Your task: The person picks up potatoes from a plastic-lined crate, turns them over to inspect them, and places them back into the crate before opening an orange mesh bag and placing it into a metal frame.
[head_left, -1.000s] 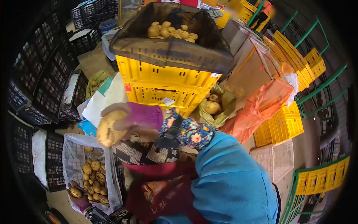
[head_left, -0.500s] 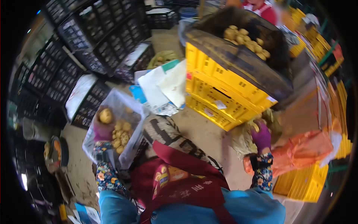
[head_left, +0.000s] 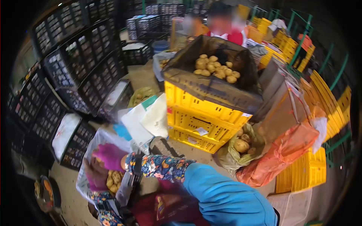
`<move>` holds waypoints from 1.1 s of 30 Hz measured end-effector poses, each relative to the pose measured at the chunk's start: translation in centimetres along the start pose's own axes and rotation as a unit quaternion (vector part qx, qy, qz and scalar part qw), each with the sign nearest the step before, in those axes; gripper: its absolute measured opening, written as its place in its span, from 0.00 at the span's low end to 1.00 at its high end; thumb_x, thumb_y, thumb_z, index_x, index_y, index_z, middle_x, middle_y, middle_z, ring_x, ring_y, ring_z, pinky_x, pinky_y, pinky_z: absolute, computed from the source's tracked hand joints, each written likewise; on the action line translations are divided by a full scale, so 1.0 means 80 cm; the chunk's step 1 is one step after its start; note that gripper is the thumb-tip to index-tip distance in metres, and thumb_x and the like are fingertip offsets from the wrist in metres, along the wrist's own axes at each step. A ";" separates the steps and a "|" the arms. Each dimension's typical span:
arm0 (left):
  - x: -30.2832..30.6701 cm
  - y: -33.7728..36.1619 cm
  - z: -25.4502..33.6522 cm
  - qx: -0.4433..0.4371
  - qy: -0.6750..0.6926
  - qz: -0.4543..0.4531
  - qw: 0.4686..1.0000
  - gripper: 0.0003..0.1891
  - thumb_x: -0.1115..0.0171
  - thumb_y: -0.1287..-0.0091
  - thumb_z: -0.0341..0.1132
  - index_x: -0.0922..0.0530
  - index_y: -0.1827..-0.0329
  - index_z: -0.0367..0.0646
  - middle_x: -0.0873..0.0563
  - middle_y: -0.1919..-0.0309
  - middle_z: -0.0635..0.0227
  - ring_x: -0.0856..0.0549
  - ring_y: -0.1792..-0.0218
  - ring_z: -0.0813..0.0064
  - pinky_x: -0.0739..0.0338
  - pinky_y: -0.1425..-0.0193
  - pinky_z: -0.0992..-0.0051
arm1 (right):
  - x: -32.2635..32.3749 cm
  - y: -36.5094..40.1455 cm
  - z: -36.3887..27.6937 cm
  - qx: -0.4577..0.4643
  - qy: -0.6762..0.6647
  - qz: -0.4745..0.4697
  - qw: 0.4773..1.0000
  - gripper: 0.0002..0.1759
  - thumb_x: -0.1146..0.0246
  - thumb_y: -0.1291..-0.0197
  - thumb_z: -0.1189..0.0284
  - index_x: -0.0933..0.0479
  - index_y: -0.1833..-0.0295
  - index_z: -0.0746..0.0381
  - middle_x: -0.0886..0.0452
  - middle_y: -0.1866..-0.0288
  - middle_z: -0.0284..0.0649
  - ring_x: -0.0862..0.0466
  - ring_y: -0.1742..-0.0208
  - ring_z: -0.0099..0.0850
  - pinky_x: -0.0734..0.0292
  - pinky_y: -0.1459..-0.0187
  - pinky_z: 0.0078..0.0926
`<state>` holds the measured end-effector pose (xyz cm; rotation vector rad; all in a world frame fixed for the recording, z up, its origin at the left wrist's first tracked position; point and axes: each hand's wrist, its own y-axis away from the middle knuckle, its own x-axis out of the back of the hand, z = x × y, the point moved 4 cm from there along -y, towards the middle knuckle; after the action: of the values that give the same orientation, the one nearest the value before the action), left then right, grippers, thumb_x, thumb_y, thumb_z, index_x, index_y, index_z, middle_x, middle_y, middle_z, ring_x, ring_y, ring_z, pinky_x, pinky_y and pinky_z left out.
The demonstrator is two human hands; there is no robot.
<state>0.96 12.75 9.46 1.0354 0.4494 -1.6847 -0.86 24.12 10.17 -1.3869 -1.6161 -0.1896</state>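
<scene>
Both my hands, in purple gloves, are together over a crate lined with pale plastic (head_left: 83,180) at lower left. My left hand (head_left: 96,176) is curled, and a sliver of a yellowish potato (head_left: 100,162) shows between it and my right hand. Stretched across my body, my right hand (head_left: 110,156) is blurred and overlaps the left at the fingers. What its fingers do is hidden. Several small potatoes (head_left: 114,180) lie in the crate beside my hands.
Stacked yellow crates (head_left: 203,122) stand ahead, topped by a dark-lined bin (head_left: 211,88) of potatoes. Right of them sit an open bag of potatoes (head_left: 241,145) and orange sacking (head_left: 279,154). Black crates (head_left: 83,67) rise at left. A person (head_left: 233,35) is behind the bin.
My right hand has left the potato bag at the right and crossed to the lined crate, meeting my left hand. The view has shifted, showing more of the far area.
</scene>
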 end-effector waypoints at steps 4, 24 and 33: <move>0.085 -0.004 0.018 0.004 -0.055 0.093 0.994 0.31 0.56 0.25 0.60 0.32 0.29 0.49 0.24 0.34 0.64 0.21 0.38 0.66 0.18 0.42 0.64 | 0.161 0.069 -0.025 0.114 -0.026 0.182 0.976 0.27 0.30 0.51 0.67 0.25 0.43 0.55 0.24 0.51 0.46 0.22 0.52 0.48 0.25 0.51 0.44; 0.231 -0.067 0.040 0.036 -0.188 0.114 0.975 0.37 0.54 0.29 0.66 0.37 0.25 0.52 0.30 0.28 0.66 0.31 0.28 0.66 0.33 0.29 0.66 | 0.702 0.298 0.030 -0.103 0.451 0.397 0.793 0.30 0.30 0.45 0.58 0.25 0.39 0.59 0.20 0.45 0.50 0.20 0.43 0.47 0.25 0.41 0.40; 0.227 0.018 0.080 -0.120 -0.032 0.243 0.962 0.29 0.52 0.25 0.56 0.30 0.33 0.43 0.27 0.31 0.58 0.27 0.32 0.60 0.29 0.31 0.64 | 0.159 0.019 0.027 0.062 -0.033 -0.327 0.942 0.29 0.32 0.41 0.62 0.26 0.37 0.62 0.19 0.43 0.48 0.19 0.42 0.42 0.26 0.39 0.37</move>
<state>-1.58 -3.00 -1.40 0.8268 0.3142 -1.1882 0.62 34.68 17.62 -0.7250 -2.0632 -0.4242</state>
